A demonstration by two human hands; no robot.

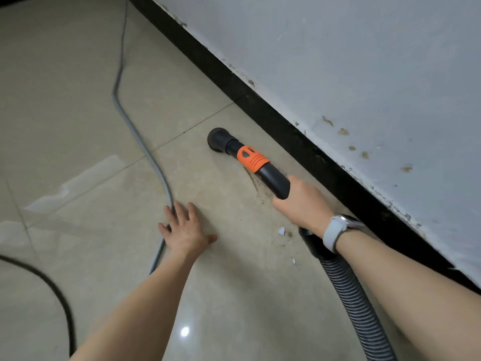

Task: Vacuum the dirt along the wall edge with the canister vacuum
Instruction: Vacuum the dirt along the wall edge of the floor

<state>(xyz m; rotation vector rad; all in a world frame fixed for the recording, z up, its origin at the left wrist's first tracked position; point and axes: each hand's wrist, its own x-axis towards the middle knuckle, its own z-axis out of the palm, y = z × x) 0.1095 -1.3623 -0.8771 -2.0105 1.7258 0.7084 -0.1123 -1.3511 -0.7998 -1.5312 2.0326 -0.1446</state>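
One view only, head camera. The nozzle (218, 140) is seen resting on the floor (78, 74), near the skirting (299, 136) but not touching it. The wand (273, 181) is gripped by the right hand (302, 204), fingers curled round it; the hose (356, 303) runs back under that forearm. The left hand (186, 231) is laid flat on the tile, fingers spread and holding nothing, partly over a grey cable (145, 147). The canister is not in view.

Dirt (256, 187) is noted as dark specks and a smear beside the wand, behind the nozzle. Two white chips (281, 231) lie near the right wrist. Judgement: task is partly done at most; debris between nozzle and wrist is left to be collected.
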